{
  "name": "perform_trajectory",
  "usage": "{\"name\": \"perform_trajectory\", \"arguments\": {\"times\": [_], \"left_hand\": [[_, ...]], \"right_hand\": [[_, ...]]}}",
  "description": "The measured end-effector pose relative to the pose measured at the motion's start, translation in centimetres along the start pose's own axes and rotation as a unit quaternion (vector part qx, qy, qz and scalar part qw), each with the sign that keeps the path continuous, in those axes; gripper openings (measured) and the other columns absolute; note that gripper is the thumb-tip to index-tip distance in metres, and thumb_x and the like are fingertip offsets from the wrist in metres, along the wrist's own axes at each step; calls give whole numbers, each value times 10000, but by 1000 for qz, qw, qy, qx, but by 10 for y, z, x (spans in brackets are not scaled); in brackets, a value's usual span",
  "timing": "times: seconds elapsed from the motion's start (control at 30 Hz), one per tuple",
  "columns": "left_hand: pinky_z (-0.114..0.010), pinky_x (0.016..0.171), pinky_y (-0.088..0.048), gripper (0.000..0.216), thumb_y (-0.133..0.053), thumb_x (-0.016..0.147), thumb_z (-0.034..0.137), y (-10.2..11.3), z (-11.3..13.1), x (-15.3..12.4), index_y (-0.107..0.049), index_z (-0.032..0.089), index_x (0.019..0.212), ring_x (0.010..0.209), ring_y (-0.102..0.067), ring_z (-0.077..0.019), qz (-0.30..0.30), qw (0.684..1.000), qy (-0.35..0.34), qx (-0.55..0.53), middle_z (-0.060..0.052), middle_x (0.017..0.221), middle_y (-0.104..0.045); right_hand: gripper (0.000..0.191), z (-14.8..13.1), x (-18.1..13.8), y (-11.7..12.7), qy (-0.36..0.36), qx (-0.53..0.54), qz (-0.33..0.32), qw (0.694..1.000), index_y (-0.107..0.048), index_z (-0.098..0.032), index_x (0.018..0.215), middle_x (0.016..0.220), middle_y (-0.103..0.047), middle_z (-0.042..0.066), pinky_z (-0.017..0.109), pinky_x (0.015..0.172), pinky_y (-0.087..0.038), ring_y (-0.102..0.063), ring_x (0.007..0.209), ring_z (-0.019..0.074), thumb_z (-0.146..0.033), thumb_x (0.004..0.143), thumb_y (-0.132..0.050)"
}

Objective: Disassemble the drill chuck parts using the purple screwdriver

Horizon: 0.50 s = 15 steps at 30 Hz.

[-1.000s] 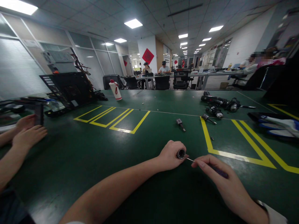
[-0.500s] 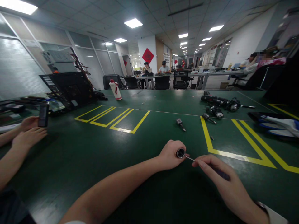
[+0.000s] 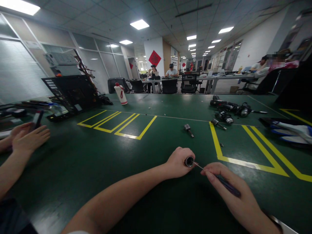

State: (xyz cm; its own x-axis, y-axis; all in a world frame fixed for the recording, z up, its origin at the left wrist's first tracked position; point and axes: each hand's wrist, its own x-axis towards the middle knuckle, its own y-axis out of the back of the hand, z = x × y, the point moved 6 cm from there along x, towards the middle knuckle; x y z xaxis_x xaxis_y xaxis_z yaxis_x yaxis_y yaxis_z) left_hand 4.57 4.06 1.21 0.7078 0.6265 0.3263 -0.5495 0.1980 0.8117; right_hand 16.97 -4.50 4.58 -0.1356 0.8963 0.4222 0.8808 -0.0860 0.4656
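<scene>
My left hand [image 3: 179, 162] is closed around a hollow round metal part [image 3: 189, 161], its dark open end facing me. In my right hand [image 3: 230, 187] is a thin screwdriver [image 3: 228, 186] with a dark handle; the fingers pinch it near the slim metal shaft. The shaft points left, with its tip at the right rim of the hollow part; whether it touches cannot be told. Beyond my hands, a metal piece with a narrow shaft [image 3: 188, 130] lies on the green table [image 3: 117, 162]. A similar piece [image 3: 217, 123] lies farther right, near a tiny metal bit [image 3: 221, 145].
Dark power-tool parts [image 3: 230, 109] lie at the back right, gloves [image 3: 292, 130] at the right edge. A white bottle [image 3: 121, 94] stands at the far side. At left, another person's hands [image 3: 30, 138] hold a phone [image 3: 37, 119] near black equipment [image 3: 73, 94]. Yellow tape [image 3: 248, 164] marks the table.
The screwdriver's tip has drawn back from inside the hollow part to its right rim, and more of the handle shows. The other person's phone has tilted.
</scene>
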Motion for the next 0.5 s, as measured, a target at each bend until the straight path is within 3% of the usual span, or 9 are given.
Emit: {"name": "perform_trajectory", "arguments": {"times": [0.23, 0.5], "left_hand": [[-270, 735, -374, 144, -614, 780, 282, -4, 3, -1, -524, 170, 780, 739, -550, -136, -30, 999, -25, 1, 6, 767, -594], [-270, 746, -374, 140, -608, 780, 266, -1, 9, -2, -506, 171, 781, 764, -543, -135, -36, 998, -50, -15, 11, 772, -570]], "right_hand": [[168, 6, 1, -7, -27, 32, -36, 998, -632, -239, 751, 796, -662, 27, 288, 673, -526, -651, 767, 192, -323, 845, -523], [280, 28, 4, -4, -204, 141, -38, 968, -681, -220, 757, 796, -701, 50, 377, 752, -495, -642, 833, 247, -462, 802, -549]]}}
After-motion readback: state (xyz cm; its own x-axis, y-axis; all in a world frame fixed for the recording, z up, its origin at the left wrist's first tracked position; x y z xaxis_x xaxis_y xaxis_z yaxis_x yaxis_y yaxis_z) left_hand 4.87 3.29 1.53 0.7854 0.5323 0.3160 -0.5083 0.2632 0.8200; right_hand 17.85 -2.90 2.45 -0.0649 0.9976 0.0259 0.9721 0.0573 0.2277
